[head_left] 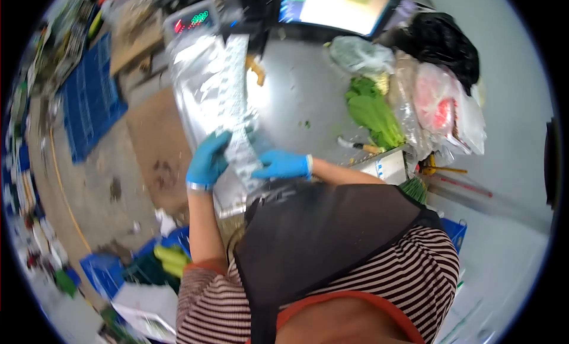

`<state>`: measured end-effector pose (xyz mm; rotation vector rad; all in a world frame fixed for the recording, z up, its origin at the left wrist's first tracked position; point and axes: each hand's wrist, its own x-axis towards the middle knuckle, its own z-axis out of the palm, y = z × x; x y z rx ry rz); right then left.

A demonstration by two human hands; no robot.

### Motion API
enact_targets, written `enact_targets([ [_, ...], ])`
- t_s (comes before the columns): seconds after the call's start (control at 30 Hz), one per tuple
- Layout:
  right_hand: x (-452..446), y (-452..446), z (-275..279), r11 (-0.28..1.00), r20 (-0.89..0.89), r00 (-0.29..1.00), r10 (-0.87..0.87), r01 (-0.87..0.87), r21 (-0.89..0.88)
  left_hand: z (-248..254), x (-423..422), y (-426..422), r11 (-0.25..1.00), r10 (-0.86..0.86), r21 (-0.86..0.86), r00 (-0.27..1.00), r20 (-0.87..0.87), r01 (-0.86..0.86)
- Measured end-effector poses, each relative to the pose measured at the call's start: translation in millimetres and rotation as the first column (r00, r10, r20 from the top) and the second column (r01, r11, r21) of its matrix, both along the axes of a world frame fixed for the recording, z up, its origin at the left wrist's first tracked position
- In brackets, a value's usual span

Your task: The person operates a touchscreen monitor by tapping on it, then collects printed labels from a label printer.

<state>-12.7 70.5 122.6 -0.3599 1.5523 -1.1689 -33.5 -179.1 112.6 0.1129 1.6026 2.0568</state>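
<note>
A long whitish strip with rows of faint print, looking like a label strip (235,95), runs from the far side of the metal table down toward my body. My left hand (208,159), in a blue glove, is closed on the strip's left edge, its fingertips partly hidden. My right hand (283,165), also gloved in blue, pinches the strip near its close end. Under and left of the strip lies a shiny clear plastic sheet or tray (198,77); blur hides which. A small orange-brown piece (256,70) lies just right of the strip.
Leafy greens (373,110), a knife (360,145) and plastic bags (435,98) lie on the right of the metal table (296,95). A lit screen (338,6) and a digital display (192,21) stand at the back. Crates (104,273) sit on the floor at left.
</note>
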Motion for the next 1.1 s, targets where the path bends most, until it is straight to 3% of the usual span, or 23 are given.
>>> enact_targets([
  [0.03, 25.8, -5.4, -39.6, 0.946, -0.046, 0.961, -0.272, 0.259, -0.194, 15.0, -4.7, 6.0, 0.956, 0.122, 0.167, 0.844, 0.522, -0.242],
  [0.07, 30.9, -7.4, -39.8, 0.935, 0.04, 0.956, -0.291, 0.293, -0.199, 12.0, -4.6, 8.2, 0.913, 0.001, 0.343, 0.842, 0.54, -0.221],
  [0.1, 35.8, -10.6, -34.7, 0.925, 0.15, 0.939, -0.308, 0.333, -0.182, 13.3, -3.4, 7.2, 0.922, -0.061, 0.361, 0.869, 0.491, -0.14],
  [0.13, 39.0, -13.9, -28.8, 0.915, 0.254, 0.909, -0.33, 0.374, -0.153, 7.5, 1.3, 8.2, 0.901, -0.023, 0.381, 0.856, 0.517, -0.206],
  [0.2, 38.0, -17.3, -26.6, 0.936, 0.363, 0.888, -0.283, 0.338, -0.096, -5.7, 7.4, 4.1, 0.896, -0.068, 0.412, 0.864, 0.499, -0.167],
  [0.23, 43.4, -21.7, -39.1, 0.915, 0.435, 0.855, -0.281, 0.376, -0.147, -15.5, 11.1, 1.1, 0.905, -0.065, 0.391, 0.856, 0.512, -0.165],
  [0.27, 39.6, -24.0, -18.6, 0.895, 0.6, 0.744, -0.294, 0.434, -0.1, -26.6, 12.9, -2.1, 0.915, -0.064, 0.371, 0.849, 0.525, -0.16],
  [0.33, 39.2, -30.3, -30.4, 0.862, 0.685, 0.678, -0.265, 0.485, -0.147, -28.2, 24.1, -9.5, 0.95, -0.037, 0.282, 0.847, 0.531, -0.135],
  [0.37, 34.0, -34.2, -26.5, 0.858, 0.677, 0.649, -0.348, 0.512, -0.049, -16.9, 25.1, -10.7, 0.97, -0.014, 0.212, 0.848, 0.529, -0.116],
  [0.47, 17.3, -40.8, -2.7, 0.773, 0.673, 0.582, -0.458, 0.634, -0.022, -4.4, 34.8, -11.3, 0.981, 0.077, 0.113, 0.851, 0.52, -0.158],
  [0.53, 2.9, -44.1, -15.2, 0.723, 0.643, 0.6, -0.477, 0.683, -0.101, 0.1, 46.2, -12.3, 0.967, 0.152, 0.1, 0.844, 0.514, -0.235],
  [0.7, -31.8, -45.1, -35.1, 0.651, 0.548, 0.604, -0.578, 0.746, -0.136, 1.9, 86.4, -29.1, 0.959, -0.063, 0.266, 0.846, 0.529, -0.095],
  [0.8, -35.2, -47.2, -39.9, 0.648, 0.536, 0.58, -0.614, 0.758, -0.078, 13.7, 104.3, -32.2, 0.974, 0.023, 0.17, 0.812, 0.584, -0.15],
  [0.83, -35.0, -48.6, -40.9, 0.647, 0.538, 0.575, -0.616, 0.759, -0.07, 13.5, 112.3, -31.2, 0.902, 0.077, 0.257, 0.718, 0.692, -0.345],
  [0.93, -30.5, -51.0, -53.5, 0.66, 0.542, 0.596, -0.592, 0.745, -0.099, 11.7, 119.9, -54.4, 0.991, -0.054, 0.13, 0.82, 0.57, -0.025],
  [0.97, -31.3, -49.9, -54.1, 0.663, 0.533, 0.612, -0.585, 0.739, -0.121, 12.1, 123.4, -56.1, 0.997, 0.006, 0.063, 0.803, 0.596, -0.054],
  [1.07, -20.7, -55.1, -48.7, 0.747, 0.498, 0.705, -0.505, 0.646, -0.158, 7.1, 120.9, -77.4, 0.95, -0.099, -0.213, 0.869, 0.486, 0.227],
  [1.1, -16.4, -58.2, -47.6, 0.766, 0.467, 0.753, -0.463, 0.605, -0.216, 8.8, 115.0, -82.3, 0.954, -0.037, -0.249, 0.891, 0.453, 0.167],
])
